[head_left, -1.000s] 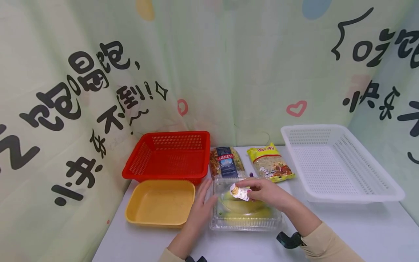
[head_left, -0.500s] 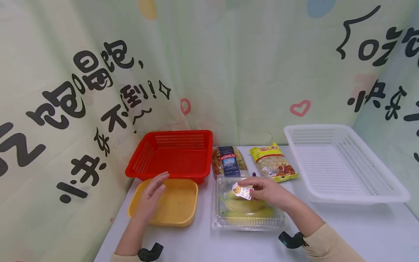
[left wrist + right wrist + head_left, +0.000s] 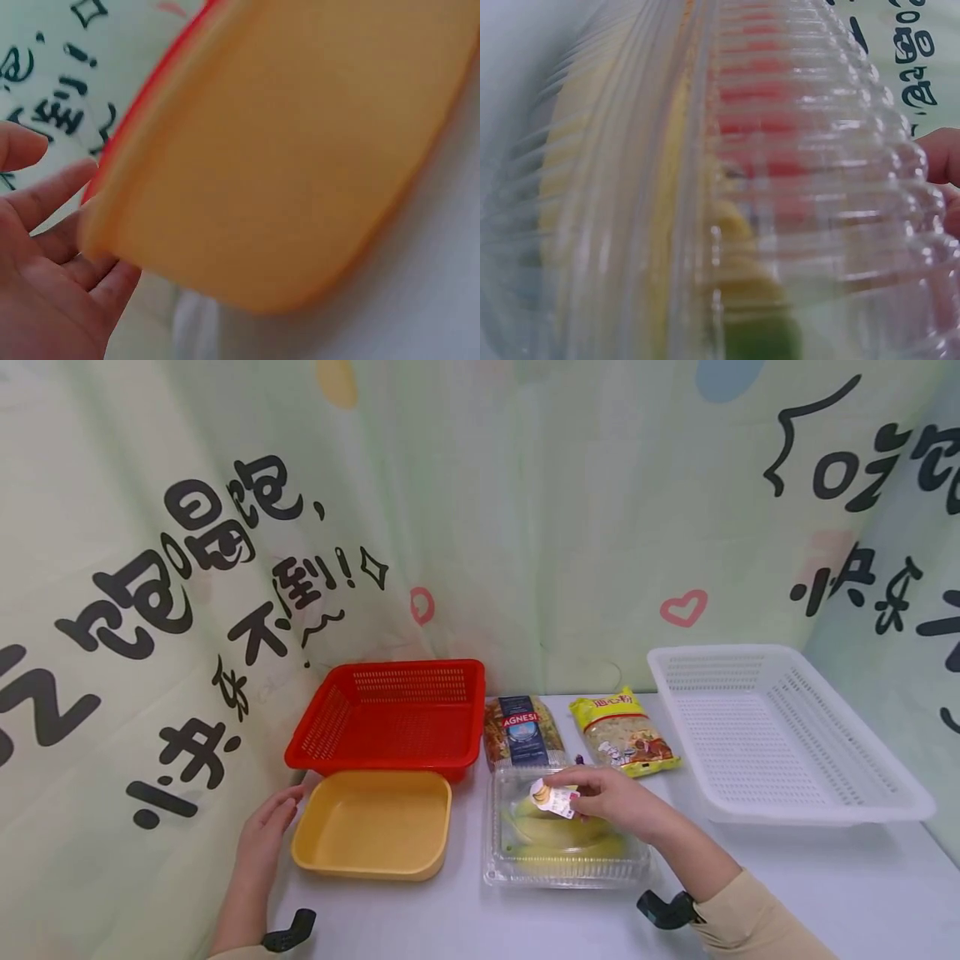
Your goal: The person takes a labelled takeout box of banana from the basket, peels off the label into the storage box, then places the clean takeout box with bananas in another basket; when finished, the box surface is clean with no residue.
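My right hand [image 3: 611,802] rests over the lid of a clear plastic clamshell box [image 3: 566,868] holding yellow bananas [image 3: 555,835]. Its index finger and thumb lie apart around a small white label [image 3: 553,798] with a banana picture. In the right wrist view the box's ridged side [image 3: 817,180] fills most of the picture, fingertips [image 3: 941,154] showing at the right edge. My left hand [image 3: 262,843] is at the left end of a yellow plastic basin [image 3: 371,867], its fingers loosely extended. The left wrist view has these fingers [image 3: 56,195] right at the basin's rim, partly behind it.
Behind the basin stands a red perforated basket [image 3: 386,718]. A pasta bag [image 3: 522,732] labelled AGNESI and a yellow-topped bag [image 3: 624,732] lie behind the clamshell box. On the right is a large white basket [image 3: 780,735]. A printed curtain [image 3: 540,527] surrounds the white table [image 3: 525,927].
My left hand has moved away from the clamshell box, leftward over the yellow basin, to the basin's far left end. The right hand and the box have stayed in place.
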The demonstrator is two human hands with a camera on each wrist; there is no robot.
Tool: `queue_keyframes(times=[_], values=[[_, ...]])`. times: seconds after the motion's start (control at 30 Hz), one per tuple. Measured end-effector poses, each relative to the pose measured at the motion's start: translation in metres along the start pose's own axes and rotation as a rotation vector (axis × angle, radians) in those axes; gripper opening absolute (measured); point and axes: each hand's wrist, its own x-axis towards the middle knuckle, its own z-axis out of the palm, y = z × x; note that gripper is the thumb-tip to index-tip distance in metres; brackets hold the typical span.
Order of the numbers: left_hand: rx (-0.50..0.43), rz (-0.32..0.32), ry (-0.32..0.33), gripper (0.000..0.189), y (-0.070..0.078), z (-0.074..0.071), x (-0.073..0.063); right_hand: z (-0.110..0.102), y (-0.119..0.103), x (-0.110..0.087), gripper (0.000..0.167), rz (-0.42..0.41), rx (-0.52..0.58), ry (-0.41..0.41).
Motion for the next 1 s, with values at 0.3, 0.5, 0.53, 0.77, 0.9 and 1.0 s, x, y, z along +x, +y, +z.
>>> queue_keyframes(times=[0.3,0.5,0.53,0.77,0.9,1.0], values=[[-0.39,-0.039,-0.179,0.057,-0.029,0.007,0.018,0.0,0.001,0.0,0.035,-0.009,-0.005,-0.004],[-0.514,-0.021,-0.244,0.06,-0.038,0.014,0.022,0.0,0.003,0.001,0.036,-0.026,0.005,-0.013],[-0.518,-0.02,-0.252,0.06,-0.038,0.014,0.023,0.0,0.004,0.001,0.036,-0.025,0.007,-0.013],[-0.543,-0.007,-0.246,0.067,-0.041,0.017,0.023,0.0,0.002,0.001,0.035,-0.009,0.008,-0.008],[-0.555,-0.029,-0.234,0.071,-0.04,0.018,0.023,0.0,0.001,0.001,0.035,0.002,0.006,-0.003],[-0.546,-0.039,-0.228,0.071,-0.039,0.021,0.022,0.0,0.001,0.001,0.034,0.005,0.001,0.0]])
